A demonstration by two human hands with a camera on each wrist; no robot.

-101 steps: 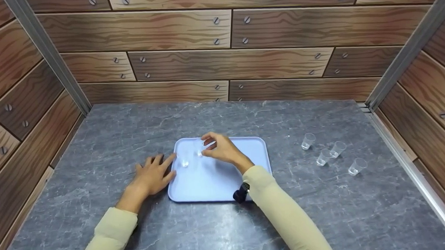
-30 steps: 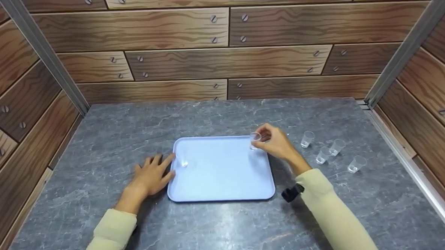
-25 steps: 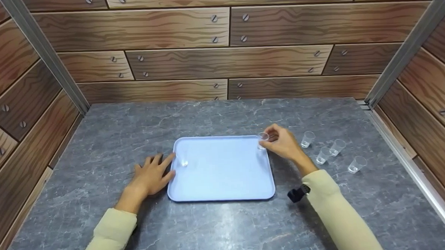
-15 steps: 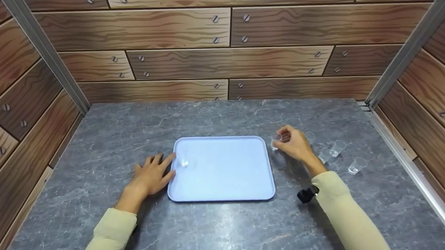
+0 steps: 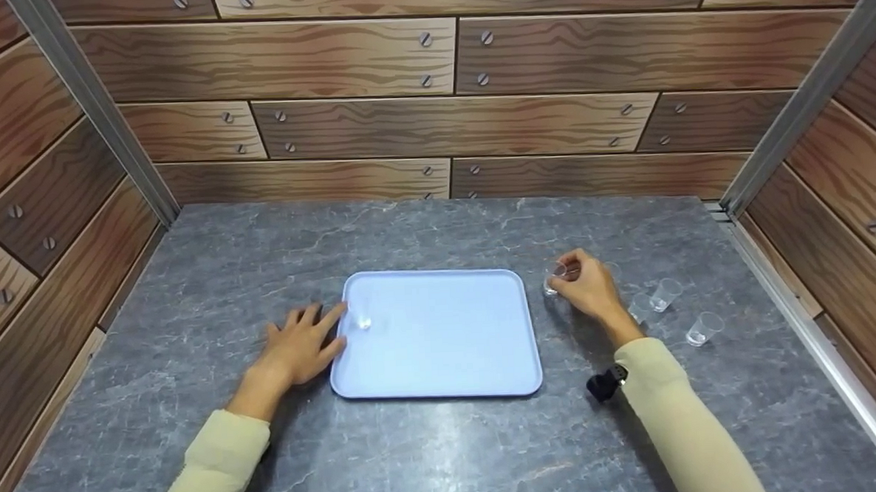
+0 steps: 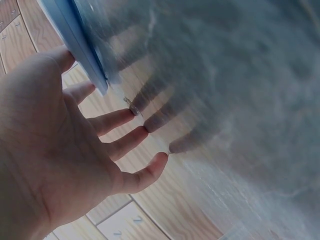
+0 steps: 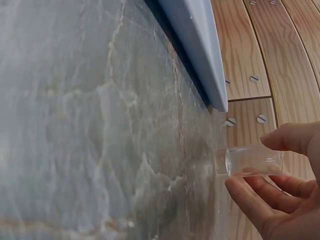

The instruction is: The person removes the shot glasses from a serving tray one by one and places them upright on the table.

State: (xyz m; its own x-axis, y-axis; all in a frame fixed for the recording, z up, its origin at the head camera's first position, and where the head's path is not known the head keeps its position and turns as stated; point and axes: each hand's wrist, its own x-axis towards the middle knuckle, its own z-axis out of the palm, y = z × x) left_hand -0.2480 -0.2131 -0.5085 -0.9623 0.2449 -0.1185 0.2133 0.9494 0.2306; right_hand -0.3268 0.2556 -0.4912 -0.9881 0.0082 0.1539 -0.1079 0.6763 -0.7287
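Observation:
My right hand (image 5: 589,287) pinches a small clear shot glass (image 5: 551,282) between thumb and fingers, just right of the tray. In the right wrist view the glass (image 7: 252,160) stands with its base at the table surface. On the left, my left hand (image 5: 294,348) is spread out, its thumb and a finger touching the left rim of the pale blue tray (image 5: 442,334); the other fingertips rest on the table in the left wrist view. One more shot glass (image 5: 364,319) stands near the tray's left side, hard to make out against the blue.
Several more shot glasses stand to the right: one (image 5: 665,294), another (image 5: 704,328) farther right, and others partly covered by my right hand and wrist. Wood-patterned walls (image 5: 447,127) and metal posts enclose the grey marbled table (image 5: 432,453).
My right hand has taken one shot glass off the tray and carried it right, past the rim, down to the table. The left hand stays at the tray's edge.

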